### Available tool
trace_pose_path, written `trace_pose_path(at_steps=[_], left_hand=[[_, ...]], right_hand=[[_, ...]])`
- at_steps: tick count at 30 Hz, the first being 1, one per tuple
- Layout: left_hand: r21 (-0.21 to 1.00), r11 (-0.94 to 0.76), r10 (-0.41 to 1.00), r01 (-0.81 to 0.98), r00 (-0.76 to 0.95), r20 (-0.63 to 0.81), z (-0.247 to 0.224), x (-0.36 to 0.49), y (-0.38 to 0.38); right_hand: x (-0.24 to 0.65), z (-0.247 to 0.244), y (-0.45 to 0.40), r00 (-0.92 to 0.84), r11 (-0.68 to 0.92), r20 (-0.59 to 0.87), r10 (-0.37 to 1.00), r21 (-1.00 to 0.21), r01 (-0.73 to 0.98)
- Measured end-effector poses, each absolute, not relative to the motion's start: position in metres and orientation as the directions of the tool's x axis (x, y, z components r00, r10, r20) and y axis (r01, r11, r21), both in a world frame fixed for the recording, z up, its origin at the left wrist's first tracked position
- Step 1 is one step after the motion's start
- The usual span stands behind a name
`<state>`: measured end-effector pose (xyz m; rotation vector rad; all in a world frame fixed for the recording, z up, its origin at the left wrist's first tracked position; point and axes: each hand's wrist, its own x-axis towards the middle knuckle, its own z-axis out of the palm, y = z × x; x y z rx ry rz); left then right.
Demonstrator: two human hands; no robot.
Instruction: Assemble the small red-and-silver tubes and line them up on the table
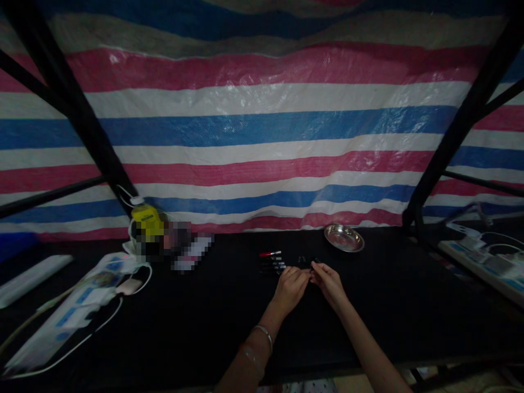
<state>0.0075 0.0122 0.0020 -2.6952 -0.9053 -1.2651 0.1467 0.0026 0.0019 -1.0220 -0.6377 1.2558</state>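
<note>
Over the black table, my left hand point(290, 288) and my right hand point(328, 283) meet at the fingertips. The fingers of my right hand are closed around a small dark piece point(314, 263), too dim to name more exactly. My left fingers are pinched together beside it, and whatever lies between them is hidden. Just beyond my left hand, several slim black pen-like tubes point(272, 266) with light markings lie in a row. A red pen-like tube point(270, 254) with a silvery end tops that row. A few tiny dark pieces point(302, 259) rest between the row and my right hand.
A shiny round metal dish point(344, 238) stands at the back right. To the left are a yellow bottle point(147, 217), a power strip point(69, 316) with plugs and white cables, and a long white bar point(35, 279). Black frame posts flank a striped sheet point(262, 128).
</note>
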Motion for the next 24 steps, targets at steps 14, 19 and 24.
trace_pose_path(at_steps=[14,19,24], left_hand=[[0.356,-0.726,0.638,0.589,0.383,0.668,0.005,0.007,0.017],[0.408,-0.603,0.718,0.685,0.243,0.652,0.008,-0.014,0.016],[0.590,-0.277,0.800,0.759,-0.158,0.579,0.004,-0.048,0.021]], right_hand=[[0.145,-0.012,0.012,0.202,0.064,-0.023,0.979,-0.909,-0.412],[0.138,-0.014,0.018,0.343,0.125,0.020,0.939,-0.950,-0.287],[0.120,-0.021,0.024,0.433,0.192,0.149,0.889,-0.980,-0.057]])
